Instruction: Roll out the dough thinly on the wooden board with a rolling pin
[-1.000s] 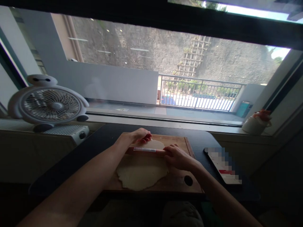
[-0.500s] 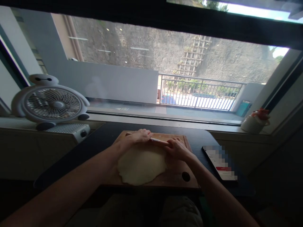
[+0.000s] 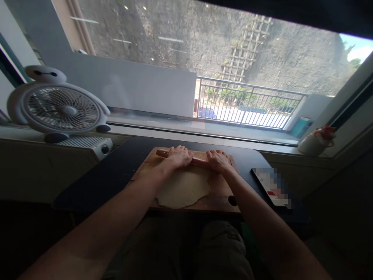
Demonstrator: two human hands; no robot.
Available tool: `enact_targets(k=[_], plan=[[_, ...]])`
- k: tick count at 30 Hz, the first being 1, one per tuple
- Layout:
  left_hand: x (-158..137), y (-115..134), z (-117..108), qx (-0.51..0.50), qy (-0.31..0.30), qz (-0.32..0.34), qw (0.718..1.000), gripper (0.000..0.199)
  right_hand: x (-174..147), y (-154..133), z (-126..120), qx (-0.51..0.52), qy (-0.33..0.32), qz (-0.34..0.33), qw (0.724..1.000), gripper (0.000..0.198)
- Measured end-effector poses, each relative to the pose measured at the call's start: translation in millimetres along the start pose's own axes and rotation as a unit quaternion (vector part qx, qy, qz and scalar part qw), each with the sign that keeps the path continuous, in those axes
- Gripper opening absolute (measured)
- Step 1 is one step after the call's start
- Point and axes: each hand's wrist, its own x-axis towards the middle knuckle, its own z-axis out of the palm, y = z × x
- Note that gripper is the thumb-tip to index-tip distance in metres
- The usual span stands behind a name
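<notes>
A wooden rolling pin (image 3: 199,162) lies across the far part of a wooden cutting board (image 3: 219,202). My left hand (image 3: 180,156) is over the pin left of its middle, fingers pointing forward and curved on it. Toward the pin's right end, my right hand (image 3: 219,160) rests on it the same way and covers that end. A broad, flat, pale sheet of dough (image 3: 185,188) with an uneven edge spreads on the board nearer to me. The left forearm hides part of the dough's left side.
The board is on a dark table (image 3: 99,177). A phone (image 3: 271,188) lies at the table's right. Left, a white character-shaped fan (image 3: 67,111) stands on a white slatted unit (image 3: 92,149). A white jug-like pot (image 3: 313,144) sits on the sill at right, before the window.
Both hands have turned flatter over the rolling pin, with fingers now pointing forward. More of the pin's left end shows. The head view has tilted down.
</notes>
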Motion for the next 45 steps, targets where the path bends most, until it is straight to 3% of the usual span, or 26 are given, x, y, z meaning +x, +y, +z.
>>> enact_targets(k=[4, 10, 13, 16, 21, 25, 29, 35, 38, 41, 45], plan=[[0.5, 3.5, -7.4, -0.004, 0.013, 0.011, 1.0, 0.035, -2.6, -3.6, -1.2, -0.004, -0.002, 0.0, 1.0, 0.04], [-65.2, -17.4, -7.0, 0.003, 0.004, 0.072, 0.997, 0.039, -72.7, -28.6, 16.7, 0.038, 0.041, -0.046, 0.997, 0.049], [-75.7, -21.1, -2.8, 0.016, -0.007, 0.097, 0.995, 0.039, -93.6, -34.9, 18.1, 0.062, 0.034, -0.061, 0.996, 0.054], [-59.0, -13.7, 4.2, 0.018, -0.009, 0.078, 0.997, 0.039, -82.4, -32.1, 14.0, 0.079, -0.007, -0.044, 0.996, 0.052], [0.0, -5.2, 11.1, 0.006, -0.002, 0.013, 1.0, 0.051, -10.8, -15.8, 9.1, 0.068, -0.024, 0.037, 0.997, 0.047], [31.8, -9.6, 11.5, -0.007, -0.009, -0.028, 1.0, 0.063, 28.1, -6.0, 9.6, 0.058, -0.024, 0.05, 0.997, 0.048], [16.0, -7.2, 16.2, 0.001, -0.001, -0.024, 1.0, 0.065, 9.9, -9.4, 11.8, 0.059, -0.02, 0.048, 0.997, 0.053], [-67.6, 2.6, 14.8, 0.027, 0.025, 0.028, 0.999, 0.057, -77.8, -29.8, 15.7, 0.048, 0.014, 0.007, 0.999, 0.057], [-94.1, 4.1, 8.5, 0.047, 0.032, 0.065, 0.996, 0.052, -107.6, -35.4, 16.7, 0.058, 0.015, -0.011, 0.998, 0.06], [-87.3, 4.8, 5.8, 0.053, 0.017, 0.059, 0.997, 0.05, -103.5, -34.8, 14.6, 0.072, -0.009, -0.01, 0.997, 0.06], [-33.2, 0.9, 10.2, 0.042, -0.001, 0.003, 0.999, 0.06, -49.4, -27.0, 11.5, 0.069, -0.032, 0.042, 0.996, 0.057]])
